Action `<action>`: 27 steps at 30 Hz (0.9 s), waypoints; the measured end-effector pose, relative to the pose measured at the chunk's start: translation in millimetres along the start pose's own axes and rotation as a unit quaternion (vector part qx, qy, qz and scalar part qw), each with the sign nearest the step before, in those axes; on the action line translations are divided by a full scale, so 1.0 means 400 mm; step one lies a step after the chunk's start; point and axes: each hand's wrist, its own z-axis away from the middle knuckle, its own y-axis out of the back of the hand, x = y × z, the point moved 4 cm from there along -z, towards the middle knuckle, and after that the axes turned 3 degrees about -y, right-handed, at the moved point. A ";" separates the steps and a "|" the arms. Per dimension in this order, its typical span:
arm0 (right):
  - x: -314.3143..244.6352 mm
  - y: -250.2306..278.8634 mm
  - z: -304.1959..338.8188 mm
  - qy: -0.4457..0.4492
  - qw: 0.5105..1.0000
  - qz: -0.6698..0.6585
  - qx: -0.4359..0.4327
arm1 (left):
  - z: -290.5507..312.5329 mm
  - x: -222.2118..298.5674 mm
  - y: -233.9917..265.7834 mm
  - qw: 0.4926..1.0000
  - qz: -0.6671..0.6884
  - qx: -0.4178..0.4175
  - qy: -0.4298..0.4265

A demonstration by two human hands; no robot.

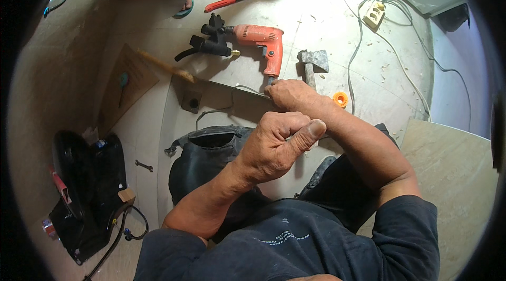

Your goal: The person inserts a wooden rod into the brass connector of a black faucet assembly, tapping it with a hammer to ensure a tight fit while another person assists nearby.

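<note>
In the head view, the left grip (pixel 284 141) is clenched, thumb laid across folded fingers; whether anything small is pinched inside I cannot tell. The right grip (pixel 290 94) is curled at the lower end of the drill's handle, but its fingertips are hidden, so I cannot tell whether it holds the cord end or only rests there. The red drill (pixel 263 33) lies on the floor just beyond the right grip, its chuck pointing left.

To do this well, I would take the drill by the handle rather than the cord, fingers off the trigger, and ease it back toward the body before turning it, since its chuck looks to meet the black pipe-like fitting (pixel 211 44), beyond and left of both grips.

To the right grip's right, near it, lie a hatchet (pixel 315 61) and an orange tape roll (pixel 340 99); both could catch a sweeping forearm. A thin grey cord (pixel 232 103) loops left of the right grip and might snag. Well beyond both grips lies a red-handled knife (pixel 224 3); farther right, a power strip (pixel 374 15). A co-worker's sandalled foot (pixel 187 4) is ahead and left, so swing nothing that way.
</note>
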 end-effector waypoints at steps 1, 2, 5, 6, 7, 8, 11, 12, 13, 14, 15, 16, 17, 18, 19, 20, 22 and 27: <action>-0.001 0.002 0.002 0.001 1.000 -0.001 0.002 | 0.002 -0.004 0.000 1.000 0.000 0.001 0.002; 0.006 -0.004 0.000 0.001 1.000 -0.001 0.002 | 0.002 -0.009 -0.003 1.000 0.004 0.001 0.006; 0.007 -0.013 -0.006 0.003 1.000 -0.005 -0.013 | 0.005 0.003 -0.010 0.999 -0.011 0.015 0.041; -0.014 0.015 0.000 -0.024 0.998 -0.049 0.031 | 0.009 0.006 -0.007 0.997 -0.030 0.030 0.071; -0.024 0.034 0.002 -0.050 0.992 -0.094 0.075 | 0.011 0.001 -0.008 0.996 -0.031 0.035 0.071; -0.021 0.038 -0.010 -0.040 0.992 -0.095 0.078 | 0.002 0.007 -0.019 0.999 -0.003 0.042 -0.020; -0.020 0.054 -0.004 -0.020 0.989 -0.115 0.093 | -0.009 0.020 -0.034 0.982 -0.001 0.099 -0.161; -0.017 0.047 -0.011 -0.027 0.988 -0.118 0.091 | -0.005 0.010 -0.027 0.984 -0.042 0.070 -0.158; -0.015 0.039 -0.021 -0.023 0.989 -0.117 0.089 | -0.002 0.003 -0.025 0.983 -0.084 0.041 -0.155; -0.009 0.020 -0.031 -0.036 0.997 -0.069 0.019 | -0.004 0.010 -0.026 0.980 -0.105 0.039 -0.167; -0.002 0.000 -0.037 -0.049 0.997 -0.020 -0.051 | -0.004 0.009 -0.022 0.979 -0.105 0.043 -0.168; -0.001 -0.008 -0.036 -0.045 0.997 -0.018 -0.052 | -0.003 0.008 -0.019 0.976 -0.125 0.045 -0.175; -0.010 -0.009 -0.033 -0.028 0.999 -0.022 -0.030 | -0.001 0.011 -0.013 0.971 -0.147 0.049 -0.180; -0.018 -0.009 -0.029 -0.011 1.000 -0.026 -0.009 | 0.001 0.018 -0.005 0.971 -0.148 0.056 -0.180; -0.020 -0.011 -0.022 -0.005 1.000 -0.025 -0.011 | 0.005 0.027 0.009 0.967 -0.175 0.081 -0.164; -0.031 0.004 -0.010 0.025 0.999 -0.034 -0.007 | 0.006 0.033 0.019 0.963 -0.200 0.105 -0.149; -0.028 0.001 -0.014 0.049 0.997 -0.057 -0.021 | 0.006 0.018 0.027 0.965 -0.175 0.143 -0.133; -0.062 0.039 -0.008 0.043 0.998 -0.045 -0.033 | 0.007 0.008 0.036 0.955 -0.181 0.162 -0.172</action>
